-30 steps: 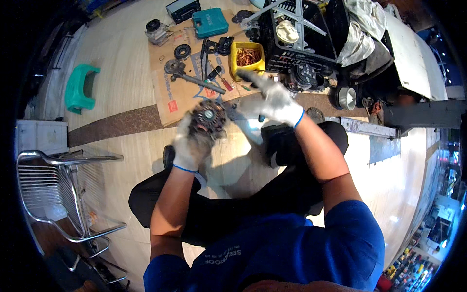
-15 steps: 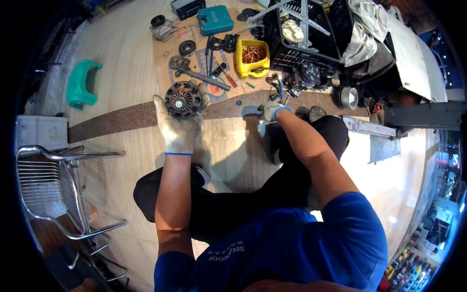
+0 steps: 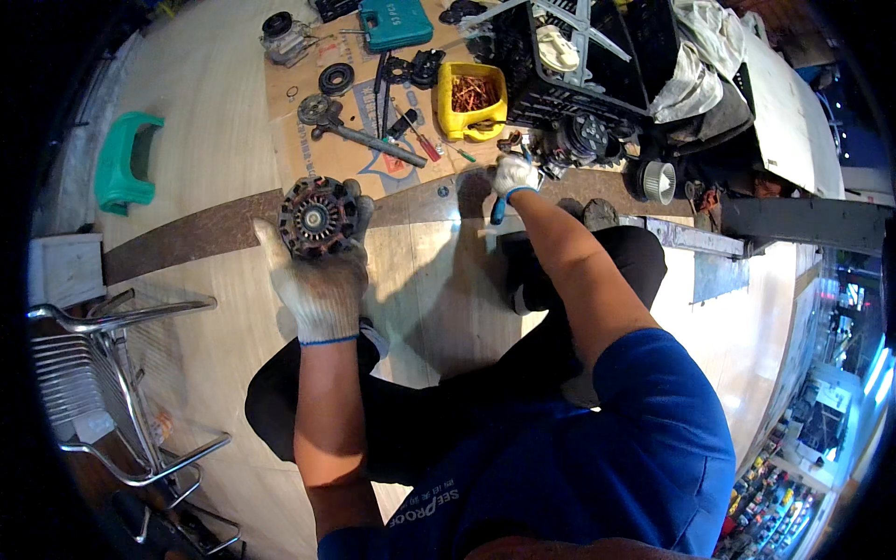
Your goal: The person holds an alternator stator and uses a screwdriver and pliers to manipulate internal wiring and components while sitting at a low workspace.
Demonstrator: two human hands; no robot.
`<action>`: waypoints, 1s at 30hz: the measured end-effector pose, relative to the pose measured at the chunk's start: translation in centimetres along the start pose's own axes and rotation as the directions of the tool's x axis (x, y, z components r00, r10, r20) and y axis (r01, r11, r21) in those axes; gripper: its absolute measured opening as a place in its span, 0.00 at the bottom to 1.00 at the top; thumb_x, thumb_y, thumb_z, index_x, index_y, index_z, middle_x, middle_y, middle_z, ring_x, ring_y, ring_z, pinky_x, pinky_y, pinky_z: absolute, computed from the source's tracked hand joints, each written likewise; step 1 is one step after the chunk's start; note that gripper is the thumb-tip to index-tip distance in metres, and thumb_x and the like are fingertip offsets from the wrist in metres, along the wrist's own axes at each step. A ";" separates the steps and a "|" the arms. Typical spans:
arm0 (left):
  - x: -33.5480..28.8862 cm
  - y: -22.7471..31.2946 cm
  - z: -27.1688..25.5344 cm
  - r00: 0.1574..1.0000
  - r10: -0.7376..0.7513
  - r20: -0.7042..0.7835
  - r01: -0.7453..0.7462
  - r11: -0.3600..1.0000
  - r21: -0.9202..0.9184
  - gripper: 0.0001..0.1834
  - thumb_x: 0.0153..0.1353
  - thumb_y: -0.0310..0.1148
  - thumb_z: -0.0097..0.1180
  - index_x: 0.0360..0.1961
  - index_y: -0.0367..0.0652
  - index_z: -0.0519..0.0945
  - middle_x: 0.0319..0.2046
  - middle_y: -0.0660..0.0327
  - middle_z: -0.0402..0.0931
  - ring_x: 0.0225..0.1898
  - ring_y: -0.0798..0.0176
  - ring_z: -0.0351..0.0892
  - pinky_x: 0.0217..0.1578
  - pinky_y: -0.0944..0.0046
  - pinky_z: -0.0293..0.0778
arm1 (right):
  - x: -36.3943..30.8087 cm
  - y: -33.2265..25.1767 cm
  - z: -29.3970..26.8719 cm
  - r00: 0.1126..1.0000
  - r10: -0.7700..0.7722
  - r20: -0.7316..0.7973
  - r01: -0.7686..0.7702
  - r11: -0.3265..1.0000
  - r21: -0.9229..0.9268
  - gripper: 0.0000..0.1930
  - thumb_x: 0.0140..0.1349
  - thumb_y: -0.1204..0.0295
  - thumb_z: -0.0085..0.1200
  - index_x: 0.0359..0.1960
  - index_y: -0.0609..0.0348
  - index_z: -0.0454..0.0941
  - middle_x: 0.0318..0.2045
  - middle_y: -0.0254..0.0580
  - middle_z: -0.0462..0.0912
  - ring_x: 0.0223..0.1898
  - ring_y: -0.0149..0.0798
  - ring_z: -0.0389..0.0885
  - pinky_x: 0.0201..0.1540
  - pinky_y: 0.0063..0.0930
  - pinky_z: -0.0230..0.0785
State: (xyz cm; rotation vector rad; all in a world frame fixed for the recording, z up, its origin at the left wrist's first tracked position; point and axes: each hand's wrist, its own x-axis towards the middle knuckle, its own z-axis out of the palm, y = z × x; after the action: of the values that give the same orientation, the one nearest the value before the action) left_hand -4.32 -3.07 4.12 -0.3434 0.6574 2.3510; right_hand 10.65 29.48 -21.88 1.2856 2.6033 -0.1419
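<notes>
My left hand, in a pale knitted glove with a blue cuff, holds up a round, dark motor rotor with a ring of poles and a metal shaft end at its centre. The fingers are wrapped round it from below and from the side. My gloved right hand is closed on a blue-handled hand tool. Its handle sticks out below the fist, and the tool's head is hidden. Just beyond that hand lie small tools and dark metal parts.
On the cardboard lie a metal rod with a round end, a red screwdriver and a black ring. A yellow container holds copper pieces. Behind are a teal case and black crate. A green stool stands left.
My right hand has taken hold of the blue-handled tool from beside the metal parts. The left hand still holds the rotor, now slightly lower and further left in view.
</notes>
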 end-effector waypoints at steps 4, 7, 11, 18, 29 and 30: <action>-0.7 -0.3 -0.6 0.999 -0.010 0.042 0.008 0.998 0.060 0.42 0.68 0.63 0.46 0.65 0.33 0.67 0.59 0.46 0.73 0.57 0.43 0.75 0.60 0.44 0.72 | 5.5 -1.8 -3.1 0.980 -0.184 -0.077 0.163 0.961 -0.224 0.17 0.57 0.53 0.58 0.42 0.49 0.83 0.48 0.47 0.83 0.48 0.51 0.84 0.50 0.41 0.78; -0.5 -0.5 -1.7 0.993 -0.020 -0.113 0.023 0.999 0.025 0.40 0.69 0.63 0.45 0.64 0.36 0.69 0.57 0.48 0.75 0.57 0.46 0.76 0.59 0.44 0.73 | 9.6 -4.3 -4.1 0.959 -0.143 0.246 0.213 0.934 -0.288 0.27 0.60 0.55 0.55 0.61 0.48 0.76 0.63 0.50 0.71 0.64 0.52 0.71 0.58 0.42 0.73; 0.0 -0.8 -1.8 0.990 -0.022 -0.137 0.028 0.999 0.045 0.40 0.68 0.64 0.44 0.64 0.38 0.69 0.57 0.47 0.75 0.58 0.45 0.76 0.58 0.42 0.73 | 12.2 -4.3 -2.0 0.952 -0.198 0.234 0.249 0.944 -0.215 0.18 0.62 0.61 0.51 0.50 0.51 0.85 0.54 0.46 0.83 0.57 0.44 0.81 0.57 0.37 0.74; 0.6 -1.0 -0.6 0.992 -0.024 -0.127 0.023 1.000 -0.014 0.42 0.68 0.66 0.44 0.65 0.37 0.68 0.58 0.45 0.74 0.58 0.42 0.75 0.59 0.40 0.72 | 12.0 -4.7 -1.8 0.972 -0.191 0.139 0.228 0.915 -0.333 0.15 0.62 0.64 0.49 0.41 0.50 0.88 0.47 0.36 0.88 0.49 0.43 0.86 0.49 0.35 0.78; -0.5 -0.7 0.6 0.999 -0.046 -0.028 0.041 0.990 -0.138 0.40 0.70 0.62 0.45 0.63 0.33 0.68 0.55 0.43 0.74 0.54 0.40 0.77 0.55 0.37 0.76 | 5.0 -0.9 -11.8 0.846 -0.521 0.114 0.523 0.852 0.013 0.13 0.67 0.64 0.48 0.40 0.55 0.84 0.35 0.54 0.85 0.36 0.51 0.86 0.40 0.41 0.78; -0.4 -1.0 1.0 0.997 -0.078 0.003 0.077 0.985 -0.157 0.39 0.70 0.61 0.45 0.62 0.33 0.68 0.55 0.43 0.74 0.54 0.40 0.77 0.54 0.37 0.77 | 4.9 1.9 -12.4 0.736 -0.675 0.052 0.677 0.735 -0.042 0.11 0.68 0.67 0.49 0.42 0.57 0.82 0.33 0.53 0.85 0.33 0.50 0.85 0.37 0.41 0.78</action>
State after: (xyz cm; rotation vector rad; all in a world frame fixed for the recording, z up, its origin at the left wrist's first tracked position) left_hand -3.46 -2.10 4.77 -0.4350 0.4526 2.3333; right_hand 7.22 36.70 -11.08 0.2399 2.8858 -0.2015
